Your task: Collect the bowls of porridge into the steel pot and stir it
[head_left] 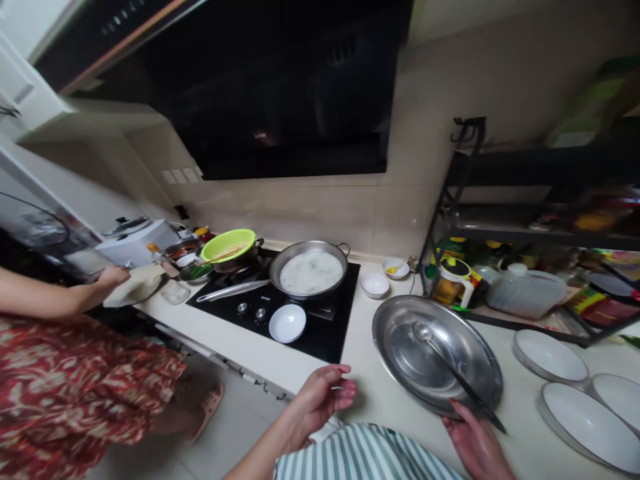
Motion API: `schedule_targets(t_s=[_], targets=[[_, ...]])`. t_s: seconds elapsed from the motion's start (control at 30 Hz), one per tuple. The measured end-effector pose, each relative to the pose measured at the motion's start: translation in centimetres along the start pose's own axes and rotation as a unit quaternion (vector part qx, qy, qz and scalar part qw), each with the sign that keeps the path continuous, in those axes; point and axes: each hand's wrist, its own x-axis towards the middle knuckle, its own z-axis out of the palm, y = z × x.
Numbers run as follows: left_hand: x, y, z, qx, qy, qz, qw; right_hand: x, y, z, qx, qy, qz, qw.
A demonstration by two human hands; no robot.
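Observation:
My right hand [473, 437] has its thumb on the near rim of a wide metal basin [395, 363], with its fingers partly hidden below the edge. Inside the basin rests a ladle [453, 363], its dark handle sticking out over the rim beside that hand. My left hand [325, 400] hovers by the counter's front edge, palm up, fingers loosely curled and apart, holding nothing. Ahead of it, a white bowl [287, 325] sits on the front of the black stove [330, 333]. Behind the bowl stands a wok [277, 273] filled with whitish, foamy liquid.
A lime-green basket [229, 245] sits over a pot at the stove's left. Two small bowls [375, 285] stand right of the wok. Shallow white dishes [585, 420] and a black rack [440, 213] of bottles occupy the right. Another person's arm [60, 293] reaches in at left.

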Motion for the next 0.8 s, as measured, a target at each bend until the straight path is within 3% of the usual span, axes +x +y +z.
schedule_targets(t_s=[0.17, 0.4, 0.53, 0.67, 0.8], targets=[[-1.7, 2.2, -7.5, -0.065, 0.029, -0.003, 0.997, -1.5, -0.8, 4.0, 0.077, 0.076, 0.071, 0.992], [-1.9, 4.8, -14.4, -0.101, 0.039, -0.015, 0.994, -3.3, 0.5, 10.1, 0.055, 0.074, 0.032, 0.995], [-1.9, 5.5, -16.6, -0.1, 0.031, -0.039, 0.994, -3.6, 0.4, 11.7, 0.045, 0.061, 0.028, 0.997], [-1.3, 6.0, -17.4, -0.092, 0.025, -0.054, 0.994, -3.3, -0.3, 11.8, 0.005, 0.051, 0.039, 0.998], [-1.0, 6.3, -17.1, -0.093, 0.038, -0.05, 0.994, -3.4, -1.2, 11.1, -0.074, 0.124, 0.029, 0.989]])
